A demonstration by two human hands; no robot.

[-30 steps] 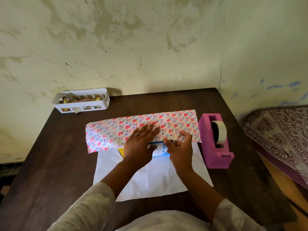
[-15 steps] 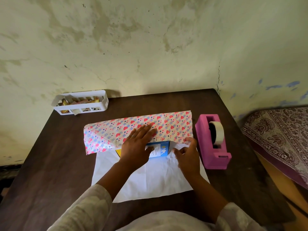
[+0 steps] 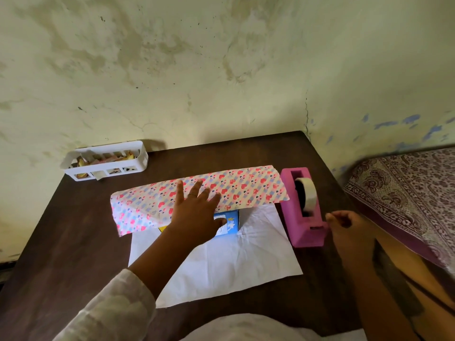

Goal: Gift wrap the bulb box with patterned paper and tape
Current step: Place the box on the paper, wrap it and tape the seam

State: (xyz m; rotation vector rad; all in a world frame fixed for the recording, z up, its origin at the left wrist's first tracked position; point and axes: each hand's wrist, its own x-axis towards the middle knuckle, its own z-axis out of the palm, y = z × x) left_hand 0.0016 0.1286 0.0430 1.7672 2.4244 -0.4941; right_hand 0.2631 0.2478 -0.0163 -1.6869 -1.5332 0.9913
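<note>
Bulb box sits mid-desk on the white underside of the patterned paper, only its blue near face and a yellow corner showing; the rest is covered by the far flap folded over it and by your left hand. That hand lies flat, fingers spread and straight, pressing the flap down on the box top, thumb across the blue face. Your right hand is off the paper, just beside the near end of the pink tape dispenser, fingers loosely curled, holding nothing that you can make out; whether a fingertip already touches the tape end cannot be told. Key relation: dispenser stands to the right of the paper's right edge, long axis running away from you, cutter end nearest you, so the right hand is the nearer one for a strip while the left pins the fold. Flap's long axis runs left to right across the desk. Near half of the sheet lies unfolded toward you. White basket at the far left, contents unclear.
</note>
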